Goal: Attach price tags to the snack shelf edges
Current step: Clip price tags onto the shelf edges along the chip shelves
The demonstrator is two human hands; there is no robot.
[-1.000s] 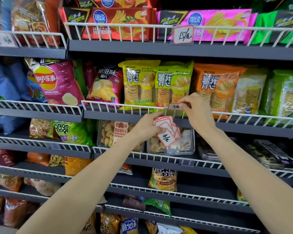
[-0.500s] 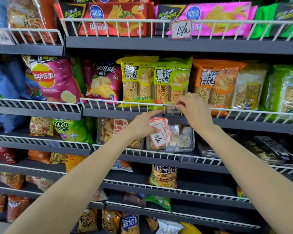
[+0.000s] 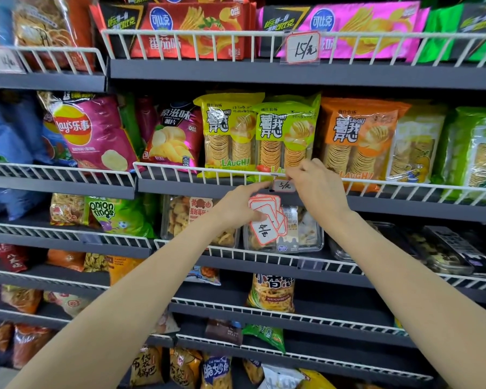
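A small price tag (image 3: 284, 186) marked 5 hangs on the white wire rail (image 3: 191, 173) of the second shelf, below the green chip bags (image 3: 286, 136). My right hand (image 3: 316, 189) pinches this tag at its right edge against the rail. My left hand (image 3: 236, 206) grips a fanned stack of red-bordered price tags (image 3: 267, 220), the front one marked 4, just below the rail; its index finger points up toward the hung tag.
A tag marked 15 (image 3: 302, 47) hangs on the top shelf rail, and another tag (image 3: 7, 61) hangs at far left. An empty clear tag holder (image 3: 310, 264) sits on the third rail. Snack bags and clear boxes fill every shelf.
The tag marked 5 now shows hanging on the rail beside my right fingers; half a second ago my hand hid it. My left hand with the stack stays just below.
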